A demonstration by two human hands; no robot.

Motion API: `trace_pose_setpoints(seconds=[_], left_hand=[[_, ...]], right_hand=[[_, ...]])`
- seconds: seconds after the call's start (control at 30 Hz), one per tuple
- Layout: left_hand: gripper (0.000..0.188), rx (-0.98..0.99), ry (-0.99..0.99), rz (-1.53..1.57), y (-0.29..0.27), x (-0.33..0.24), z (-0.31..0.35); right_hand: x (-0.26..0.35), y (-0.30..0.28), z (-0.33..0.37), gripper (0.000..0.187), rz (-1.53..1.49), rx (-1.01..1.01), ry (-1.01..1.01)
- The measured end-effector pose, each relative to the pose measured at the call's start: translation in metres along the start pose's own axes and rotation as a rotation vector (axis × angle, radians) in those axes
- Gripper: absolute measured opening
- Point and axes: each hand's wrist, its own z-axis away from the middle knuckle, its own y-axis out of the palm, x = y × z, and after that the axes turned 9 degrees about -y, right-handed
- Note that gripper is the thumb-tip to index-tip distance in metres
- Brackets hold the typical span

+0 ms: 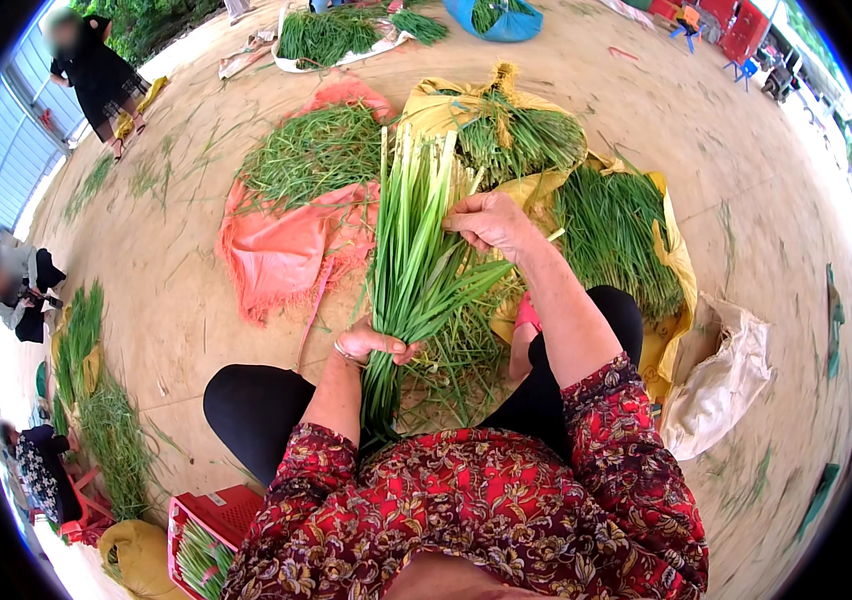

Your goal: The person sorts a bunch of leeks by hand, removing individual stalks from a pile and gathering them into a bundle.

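A thick bunch of garlic chives (408, 250) stands upright before me, its pale stem ends up and green leaves hanging down. My left hand (376, 343) is wrapped round its lower, leafy part. At the bunch's right edge, my right hand (494, 224) is closed in a pinch; whatever lies between the fingertips is too small to make out. A few leaves splay out to the right beneath that hand. Loose green leaves (456, 365) lie on the ground between my legs.
Beyond the bunch are a leaf pile (316, 150) on a pink sack (286, 235), a tied bundle (521, 140) and more chives (611, 240) on yellow sacking. A white sack (721, 385) lies right, a red crate (221, 515) lower left. Other people are at the left.
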Motion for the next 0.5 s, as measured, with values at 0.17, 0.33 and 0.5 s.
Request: trace_pose_setpoints(seconds=[0.17, 0.33, 0.5], left_hand=[[0.048, -0.119, 0.064, 0.035, -0.002, 0.003, -0.002], [0.061, -0.393, 0.06, 0.11, -0.011, 0.012, -0.001], [0.062, -0.303, 0.077, 0.128, -0.022, 0.016, -0.001]], right_hand=[[-0.014, 0.003, -0.003, 0.01, -0.376, 0.013, 0.022], [-0.006, -0.002, -0.01, 0.019, -0.914, 0.213, 0.034], [0.036, -0.033, 0.008, 0.017, -1.343, 0.2, -0.401]])
